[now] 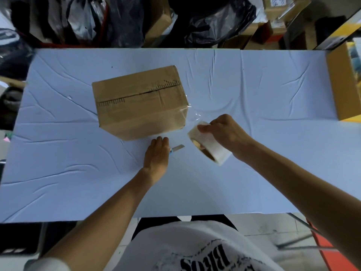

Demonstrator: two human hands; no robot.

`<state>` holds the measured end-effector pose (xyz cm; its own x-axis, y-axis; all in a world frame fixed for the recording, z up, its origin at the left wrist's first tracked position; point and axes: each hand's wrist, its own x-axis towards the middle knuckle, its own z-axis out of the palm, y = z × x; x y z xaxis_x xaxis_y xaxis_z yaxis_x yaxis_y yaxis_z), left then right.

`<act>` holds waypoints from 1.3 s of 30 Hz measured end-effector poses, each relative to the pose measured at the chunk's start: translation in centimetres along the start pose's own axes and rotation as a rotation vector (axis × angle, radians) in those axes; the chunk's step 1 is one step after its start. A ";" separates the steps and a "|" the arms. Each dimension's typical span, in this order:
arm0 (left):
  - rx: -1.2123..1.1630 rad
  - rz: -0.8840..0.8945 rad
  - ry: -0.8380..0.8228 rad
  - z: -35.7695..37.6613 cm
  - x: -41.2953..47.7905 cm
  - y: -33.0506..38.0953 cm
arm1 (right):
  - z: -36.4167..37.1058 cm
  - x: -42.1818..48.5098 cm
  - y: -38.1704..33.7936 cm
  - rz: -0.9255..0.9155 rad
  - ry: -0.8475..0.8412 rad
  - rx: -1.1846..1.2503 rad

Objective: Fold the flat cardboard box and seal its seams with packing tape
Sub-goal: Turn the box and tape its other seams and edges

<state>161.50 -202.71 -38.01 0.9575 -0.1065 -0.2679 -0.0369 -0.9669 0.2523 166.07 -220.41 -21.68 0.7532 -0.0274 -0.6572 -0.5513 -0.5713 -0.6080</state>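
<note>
A folded brown cardboard box [139, 102] stands closed on the white table [254, 90], its top seam running left to right. My right hand [224, 132] grips a roll of clear packing tape [210, 145] just right of the box's near corner. A strip of clear tape [192, 114] stretches from the roll to the box's right side. My left hand [157, 155] lies palm down in front of the box, on a small utility knife [176, 148] with a blue body; its metal blade pokes out to the right of the fingers.
A yellow-brown open carton [343, 83] stands at the table's right edge. Dark plastic bags [121, 18] and more boxes are piled behind the far edge. The table cover is wrinkled.
</note>
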 end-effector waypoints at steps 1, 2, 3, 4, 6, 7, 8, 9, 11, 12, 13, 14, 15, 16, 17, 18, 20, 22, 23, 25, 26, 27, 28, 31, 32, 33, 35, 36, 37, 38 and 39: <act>-0.009 0.018 0.016 0.1 -0.2 0.0 | 0.0 -0.1 0.0 0.001 -0.004 0.001; -0.011 0.029 0.029 0.1 -0.3 -0.1 | 0.0 0.0 0.0 0.002 -0.007 -0.001; -0.009 0.034 0.023 0.2 -0.3 -0.2 | 0.0 0.0 0.0 0.005 -0.009 -0.006; -0.010 0.036 0.002 0.3 -0.3 -0.3 | -0.1 0.1 0.1 0.006 -0.012 -0.008; -0.012 0.029 -0.050 0.2 -0.2 -0.6 | -0.2 0.1 0.0 -0.001 -0.014 -0.014; -0.001 0.025 -0.074 0.2 -0.1 -0.6 | -0.2 0.1 0.0 -0.006 -0.019 -0.021; 0.011 0.029 -0.103 -0.1 -0.1 -0.5 | -0.3 0.0 -0.1 -0.015 -0.025 -0.027; 0.019 0.047 -0.130 -0.3 -0.2 -0.4 | -0.3 -0.1 -0.1 -0.025 -0.021 -0.024; -0.048 0.115 -0.237 -1.5 -0.2 0.0 | -0.4 -0.3 -0.1 -0.025 -0.017 -0.025; -0.093 0.152 -0.304 -2.4 -0.2 -0.1 | -0.4 -0.2 0.0 -0.036 -0.022 -0.042; -0.088 0.230 -0.329 -3.4 -0.3 -0.2 | -0.4 -0.1 0.1 -0.065 -0.022 -0.075; -0.096 0.297 -0.313 -4.5 -0.4 -0.4 | -0.5 0.2 0.3 -0.103 -0.016 -0.106; -0.142 0.342 -0.294 -5.6 -0.7 -0.7 | -0.5 0.4 0.4 -0.131 -0.013 -0.121; -0.216 0.355 -0.277 -6.7 -1.0 -0.9 | -0.6 0.6 0.5 -0.147 -0.015 -0.114; -0.256 0.355 -0.236 -7.8 -1.3 -1.0 | -0.8 0.8 0.7 -0.155 -0.014 -0.097; -0.273 0.360 -0.177 -9.3 -1.6 -1.0 | -0.8 0.9 0.8 -0.170 -0.018 -0.082; -0.305 0.398 -0.054 -12.2 -2.1 -0.8 | -0.9 1.0 0.8 -0.212 -0.031 -0.072; -0.310 0.422 0.065 -14.9 -2.3 -0.1 | -0.9 1.1 0.8 -0.221 -0.033 -0.048; -0.319 0.441 0.142 -16.0 -2.1 0.1 | -0.9 1.2 0.8 -0.221 -0.034 -0.034; -0.304 0.484 0.281 -17.3 -1.4 0.9 | -0.8 1.5 0.8 -0.224 -0.039 -0.007; -0.291 0.505 0.317 -17.5 -0.7 1.3 | -0.8 1.5 0.9 -0.225 -0.040 0.007; -0.288 0.524 0.323 -17.4 0.1 1.6 | -0.7 1.6 0.9 -0.222 -0.040 0.015; -0.304 0.531 0.300 -17.1 1.0 1.8 | -0.7 1.6 0.9 -0.216 -0.039 0.019; -0.398 0.533 0.181 -15.6 3.5 1.5 | -0.4 1.9 1.1 -0.181 -0.038 0.020; -0.403 0.535 0.174 -15.2 4.0 1.3 | -0.4 2.0 1.2 -0.169 -0.035 0.022; -0.400 0.530 0.171 -14.9 4.4 1.3 | -0.4 2.0 1.3 -0.165 -0.029 0.029; -0.408 0.534 0.183 -14.6 4.4 1.3 | -0.5 2.2 1.7 -0.164 -0.015 0.047; -0.407 0.533 0.192 -14.6 4.3 1.5 | -0.6 2.2 1.8 -0.162 -0.020 0.057; -0.393 0.528 0.205 -14.6 4.1 1.7 | -0.7 2.1 1.9 -0.163 -0.036 0.069; -0.370 0.523 0.220 -14.5 4.0 2.0 | -0.8 2.0 2.0 -0.164 -0.052 0.085; -0.345 0.522 0.237 -14.5 3.9 2.2 | -0.9 2.0 2.1 -0.169 -0.063 0.097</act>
<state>169.27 -201.90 -25.06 0.8770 -0.4486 0.1722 -0.4571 -0.6683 0.5868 166.71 -222.45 -23.86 0.8157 0.1150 -0.5669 -0.4532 -0.4818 -0.7499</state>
